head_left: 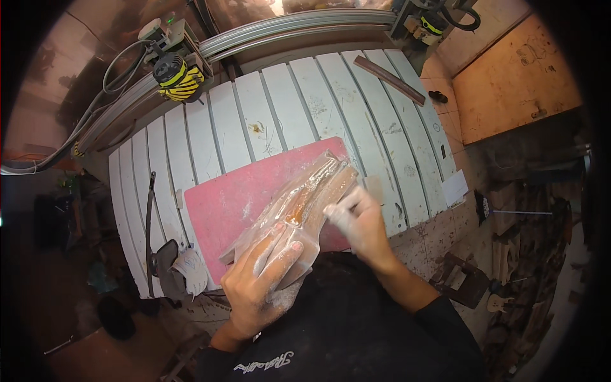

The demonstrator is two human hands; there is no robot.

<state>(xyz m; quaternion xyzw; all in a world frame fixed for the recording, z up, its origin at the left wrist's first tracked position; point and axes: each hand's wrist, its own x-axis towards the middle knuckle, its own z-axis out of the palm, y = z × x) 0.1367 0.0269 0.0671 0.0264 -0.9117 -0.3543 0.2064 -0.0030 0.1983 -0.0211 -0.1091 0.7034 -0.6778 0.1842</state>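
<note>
- Film-wrapped piece (310, 191): aslant over the pink mat (219, 204).
- Your left hand (258, 274): grasping its near end; brace firmly, avoid twisting.
- Your right hand (361, 221): curled by its right edge; can't tell whether holding anything. Use light, even pressure.

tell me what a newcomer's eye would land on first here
Probably the glossy clear plastic wrapping at the centre, brown showing through it, which the left hand grips above the pink board; the powder-whitened right hand is close by its right side. Next might come the yellow-and-black striped motor unit at the upper left, by the metal rail along the top.
</note>
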